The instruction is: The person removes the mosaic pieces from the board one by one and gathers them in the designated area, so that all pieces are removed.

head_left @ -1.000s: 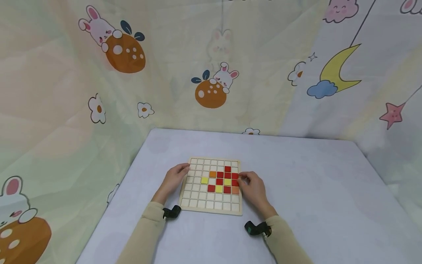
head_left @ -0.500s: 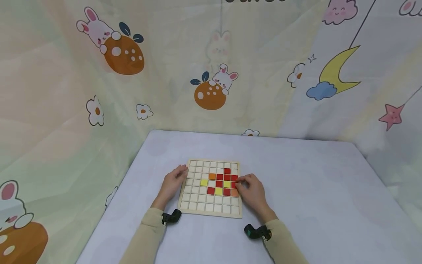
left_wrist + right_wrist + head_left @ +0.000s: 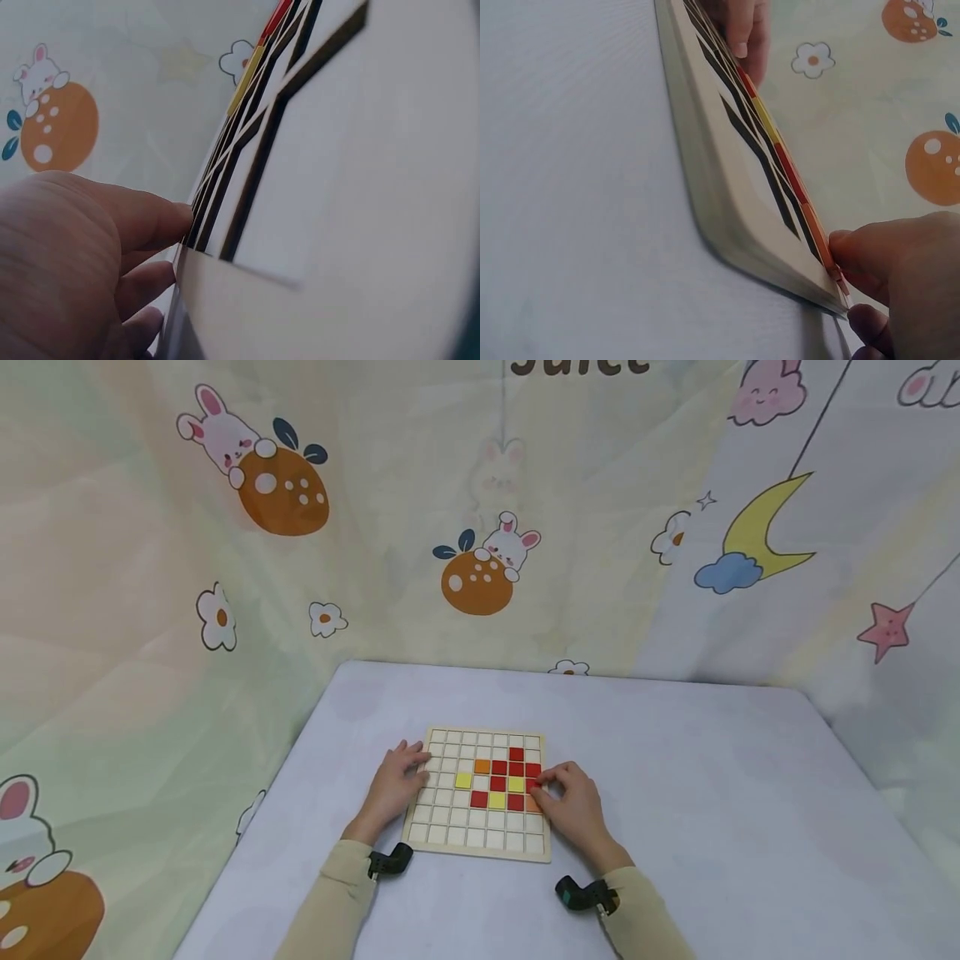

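Note:
In the head view a square light-wood board [image 3: 480, 853] with a grid of pale cells lies on the table. Red, yellow and orange square tiles sit on its middle and right side, among them a yellow tile [image 3: 463, 781] and an orange tile [image 3: 482, 766]. My left hand [image 3: 392, 789] rests at the board's left edge, fingers spread loosely against the rim. At the right edge my right hand [image 3: 576, 806] pinches a red tile [image 3: 532, 785] between thumb and forefinger, partly hidden by the fingertips. Just below it sits a paler orange tile [image 3: 532, 804].
A white cloth-covered table [image 3: 697, 793] extends around the board. Behind it hangs a backdrop [image 3: 585, 527] printed with rabbits, oranges and flowers. Dark wrist cameras are strapped over both beige sleeves [image 3: 330, 893].
The left fingers have spread and reached slightly over the board's left rim. The right thumb and forefinger have parted somewhat around the red tile. The head view has tilted slightly upward.

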Available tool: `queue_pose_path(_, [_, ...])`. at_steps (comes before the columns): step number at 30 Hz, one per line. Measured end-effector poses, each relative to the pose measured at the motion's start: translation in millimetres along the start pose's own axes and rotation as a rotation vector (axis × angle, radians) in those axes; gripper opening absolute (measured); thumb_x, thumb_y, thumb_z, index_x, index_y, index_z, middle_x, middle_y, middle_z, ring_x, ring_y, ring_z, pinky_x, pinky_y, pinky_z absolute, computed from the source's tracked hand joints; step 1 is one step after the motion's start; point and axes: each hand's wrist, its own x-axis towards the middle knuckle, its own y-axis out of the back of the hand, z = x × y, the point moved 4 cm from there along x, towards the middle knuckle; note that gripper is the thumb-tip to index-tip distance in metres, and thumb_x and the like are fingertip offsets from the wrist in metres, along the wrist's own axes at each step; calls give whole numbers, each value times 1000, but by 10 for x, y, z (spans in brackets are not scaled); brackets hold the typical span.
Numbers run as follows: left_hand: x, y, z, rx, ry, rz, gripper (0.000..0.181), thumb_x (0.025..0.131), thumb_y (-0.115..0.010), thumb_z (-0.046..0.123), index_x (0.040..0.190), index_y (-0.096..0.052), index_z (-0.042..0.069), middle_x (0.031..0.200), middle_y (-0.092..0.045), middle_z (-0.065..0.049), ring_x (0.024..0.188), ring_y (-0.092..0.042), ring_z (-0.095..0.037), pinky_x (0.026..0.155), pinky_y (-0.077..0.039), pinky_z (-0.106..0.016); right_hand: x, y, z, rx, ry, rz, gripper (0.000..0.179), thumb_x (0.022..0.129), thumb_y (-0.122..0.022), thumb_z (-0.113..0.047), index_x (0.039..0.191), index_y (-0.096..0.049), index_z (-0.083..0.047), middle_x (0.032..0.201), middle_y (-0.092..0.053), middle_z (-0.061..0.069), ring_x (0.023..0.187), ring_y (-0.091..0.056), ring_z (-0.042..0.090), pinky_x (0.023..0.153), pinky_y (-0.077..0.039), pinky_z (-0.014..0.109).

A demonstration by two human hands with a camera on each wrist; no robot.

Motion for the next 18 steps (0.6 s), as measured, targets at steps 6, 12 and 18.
queue_pose_path(6, [-21,-21,11,14,-48,-5,34,89,-68,10,122,-67,6,146,-49,-13,146,-25,-34,124,-9,-49,-18,18,3,-2,14,-30,16,79,-82,-19,89,-71,-16,98,-57,2,96,-53,20,83,-46,38])
queue_pose_path(12, [-7,-40,-1,31,-58,4,24,90,-68,9,113,-71,8,146,-48,-13,145,-26,-34,124,-10,-47,-18,36,-5,5,24,-66,15,78,-83,-20,84,-70,-17,98,-56,0,97,-52,20,85,-46,39])
queue_pose_path(18, [10,-33,-9,25,-72,17,10,89,-68,7,97,-71,13,146,-49,-14,145,-27,-35,124,-11,-47,-4,30,10,8,31,-83,16,77,-84,-22,84,-70,-19,99,-56,-1,101,-52,20,88,-45,40])
